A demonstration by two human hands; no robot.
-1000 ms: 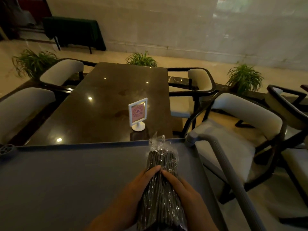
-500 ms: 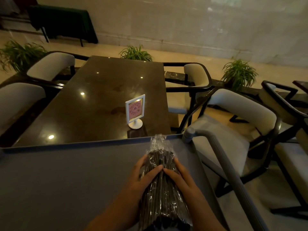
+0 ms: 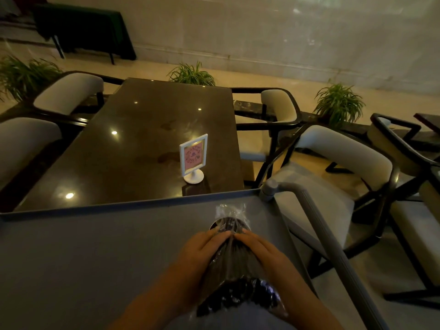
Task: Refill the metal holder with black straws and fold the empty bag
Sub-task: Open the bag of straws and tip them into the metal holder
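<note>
Left hand (image 3: 202, 252) and right hand (image 3: 262, 250) grip the straw bag (image 3: 234, 263); pink sign (image 3: 193, 154) unreadable.

I can read no text here. The white table sign (image 3: 193, 163) at the centre of the frame holds a pink card (image 3: 192, 153); its print is too blurred.

A glossy dark table (image 3: 142, 144) reflects small spots of light, flanked by cream-padded armchairs (image 3: 333, 158), potted plants (image 3: 338, 103) and a pale wall (image 3: 262, 32).
</note>
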